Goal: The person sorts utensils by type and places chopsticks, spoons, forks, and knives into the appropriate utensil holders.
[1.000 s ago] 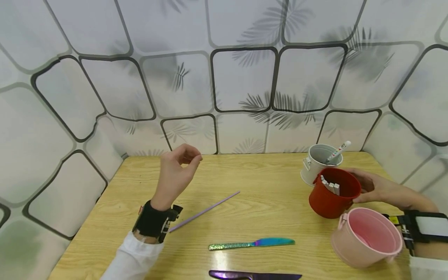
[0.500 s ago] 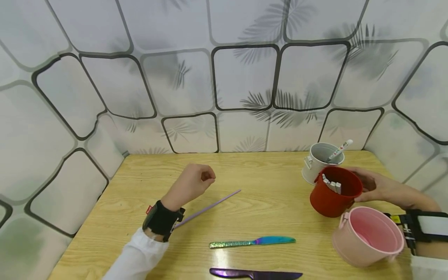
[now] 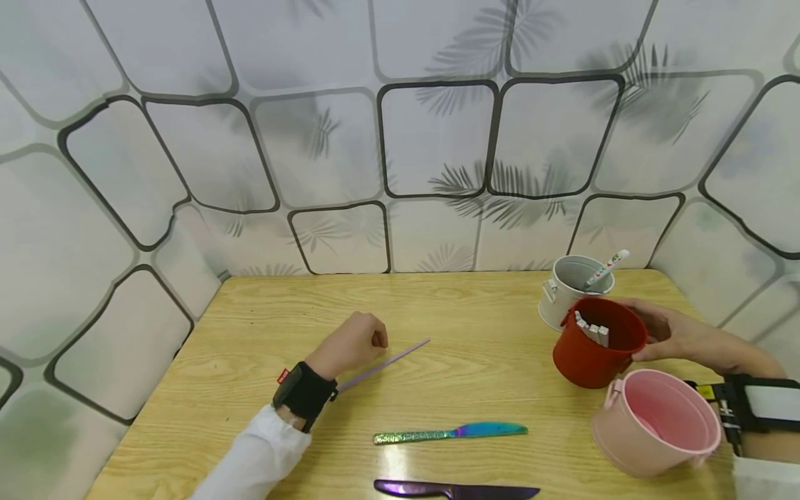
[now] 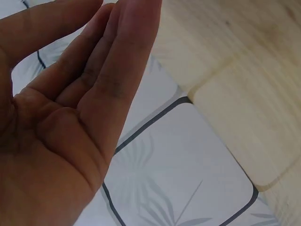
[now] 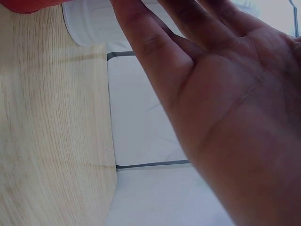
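Note:
My left hand hovers over the left half of the table, beside a thin purple stick lying slantwise on the wood. In the left wrist view its fingers are gently bent, the thumb is apart from them, and the palm holds nothing. My right hand grips the right side of a red bucket with thumb and fingers around its wall. Several white sticks or pens stand inside that bucket. The right wrist view shows only the red bucket's edge, where the fingertips are out of frame.
A white bucket with a white marker stands behind the red one. In front is a pink bucket. A rainbow-coloured knife and a dark purple knife lie near the front. Patterned walls enclose the table.
My left hand has come down and slightly to the right, toward the purple stick, with its fingers now pointing lower. The right hand and the red bucket have stayed in place.

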The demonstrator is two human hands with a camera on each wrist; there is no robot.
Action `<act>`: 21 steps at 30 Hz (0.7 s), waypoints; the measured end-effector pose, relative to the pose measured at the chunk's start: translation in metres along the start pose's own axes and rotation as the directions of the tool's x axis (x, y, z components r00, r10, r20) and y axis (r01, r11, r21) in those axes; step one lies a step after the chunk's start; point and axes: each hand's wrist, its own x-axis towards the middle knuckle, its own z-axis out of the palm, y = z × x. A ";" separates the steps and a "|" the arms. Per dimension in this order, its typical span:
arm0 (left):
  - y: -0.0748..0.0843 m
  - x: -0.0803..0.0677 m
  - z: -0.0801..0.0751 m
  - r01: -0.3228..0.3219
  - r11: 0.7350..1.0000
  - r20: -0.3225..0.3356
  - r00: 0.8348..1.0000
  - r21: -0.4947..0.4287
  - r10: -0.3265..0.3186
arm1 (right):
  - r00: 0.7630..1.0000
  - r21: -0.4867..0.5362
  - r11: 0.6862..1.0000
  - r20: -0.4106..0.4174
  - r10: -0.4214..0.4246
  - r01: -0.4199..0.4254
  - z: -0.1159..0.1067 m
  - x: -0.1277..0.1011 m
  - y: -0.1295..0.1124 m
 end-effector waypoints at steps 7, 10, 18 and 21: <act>-0.001 -0.001 0.007 0.010 1.000 0.039 0.999 0.019 -0.010 | 1.000 0.007 1.000 0.001 -0.012 0.012 0.000 0.000 0.002; 0.000 -0.001 0.008 0.011 1.000 0.041 0.999 0.018 -0.012 | 1.000 -0.003 1.000 -0.007 0.001 -0.001 0.000 0.000 0.001; 0.004 -0.003 0.014 0.004 1.000 0.024 1.000 0.022 -0.004 | 1.000 0.006 1.000 0.003 -0.022 0.022 0.000 -0.001 0.003; 0.005 -0.004 0.017 0.000 0.999 0.010 1.000 0.041 0.000 | 1.000 0.010 1.000 0.008 -0.029 0.028 -0.001 0.000 0.004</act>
